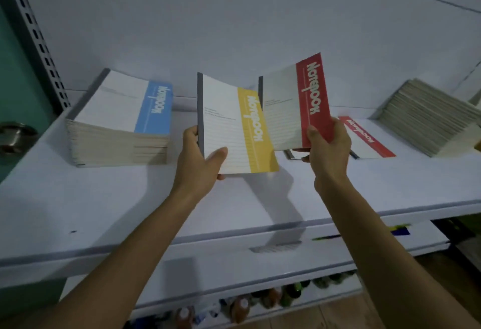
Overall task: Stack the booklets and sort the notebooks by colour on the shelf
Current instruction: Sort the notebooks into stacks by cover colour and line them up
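Step in hand, my reading: two loose copies are up and being told apart by colour band before each goes to its pile.

Grip. My left hand (pixel 200 157) holds a white-and-yellow-banded paper notebook (pixel 234 125) clear above the shelf, thumb on the cover, fingers curled behind the grey spine edge. My right hand (pixel 328 146) pinches the lower corner of a white-and-red-banded paper notebook (pixel 294 104), thumb on the red band. This one is also raised, tilted and just behind the yellow one.

How to do it well (judgement):
- Lay the red copy on the flat red-banded notebook (pixel 364 138) lying just right of my right hand, spines to the same side.
- A corner pinch lets a thin cover flop, so lower it flat rather than dropping it.
- Yellow has no pile in view. I would start one on the bare white shelf board (pixel 104 198) between blue and red, apart from both.

Count:
- Yellow: 1, held.
- Red: 2, one held and one flat.
- Tall stack of blue-banded notebooks (pixel 117 123) at left: 1 stack, copies too many to count.
- Slanted pile of plain pale booklets (pixel 429 117) at far right: 1 pile, not yet squared.
- Grey edge under my right hand: cannot tell what it is.
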`<state>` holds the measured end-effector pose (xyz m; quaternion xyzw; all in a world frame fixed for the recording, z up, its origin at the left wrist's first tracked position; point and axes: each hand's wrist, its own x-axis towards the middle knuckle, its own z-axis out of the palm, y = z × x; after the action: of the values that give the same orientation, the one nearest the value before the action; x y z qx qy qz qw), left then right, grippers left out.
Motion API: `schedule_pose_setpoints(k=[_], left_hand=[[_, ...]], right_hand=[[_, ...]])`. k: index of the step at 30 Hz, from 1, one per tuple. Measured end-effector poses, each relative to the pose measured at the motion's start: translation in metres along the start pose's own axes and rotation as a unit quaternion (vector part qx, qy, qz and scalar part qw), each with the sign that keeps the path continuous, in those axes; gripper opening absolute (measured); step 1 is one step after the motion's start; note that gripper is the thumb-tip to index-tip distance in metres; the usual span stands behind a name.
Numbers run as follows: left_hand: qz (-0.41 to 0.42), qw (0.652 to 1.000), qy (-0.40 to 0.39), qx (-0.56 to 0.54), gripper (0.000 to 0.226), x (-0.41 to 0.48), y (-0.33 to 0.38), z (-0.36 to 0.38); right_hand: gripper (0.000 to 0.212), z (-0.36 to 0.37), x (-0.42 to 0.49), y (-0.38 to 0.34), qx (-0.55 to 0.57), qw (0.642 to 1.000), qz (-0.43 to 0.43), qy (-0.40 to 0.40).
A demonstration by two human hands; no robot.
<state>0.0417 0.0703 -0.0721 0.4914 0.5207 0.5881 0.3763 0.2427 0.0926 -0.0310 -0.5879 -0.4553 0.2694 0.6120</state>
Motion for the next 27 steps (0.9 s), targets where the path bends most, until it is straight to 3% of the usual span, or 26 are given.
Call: schedule_pose_setpoints(k=[4, 9, 14, 18, 22, 27], left_hand=[[-0.002, 0.996, 0.051, 0.076, 0.048, 0.022, -0.014, 0.024], [-0.007, 0.955, 0.060, 0.292, 0.065, 0.044, -0.028, 0.044], [-0.023, 0.859, 0.049, 0.509, 0.063, 0.057, -0.032, 0.051], [-0.033, 0.851, 0.080, 0.517, 0.072, 0.054, -0.033, 0.051], [0.058, 0.844, 0.123, 0.519, 0.056, 0.045, -0.026, 0.083], [0.174, 0.868, 0.057, 0.462, 0.036, 0.037, -0.012, 0.176]], right_hand=[[0.020, -0.026, 0.027, 0.020, -0.036, 0.999, 0.001, 0.012], [0.020, -0.049, 0.065, 0.042, -0.030, 0.999, 0.011, 0.017], [0.022, -0.074, 0.095, 0.061, -0.027, 0.999, 0.029, 0.016], [0.032, -0.103, 0.121, 0.075, -0.030, 0.999, 0.034, 0.018], [0.031, -0.133, 0.152, 0.087, -0.020, 0.999, 0.046, 0.001], [0.031, -0.168, 0.199, 0.095, -0.041, 0.996, 0.056, -0.058]])
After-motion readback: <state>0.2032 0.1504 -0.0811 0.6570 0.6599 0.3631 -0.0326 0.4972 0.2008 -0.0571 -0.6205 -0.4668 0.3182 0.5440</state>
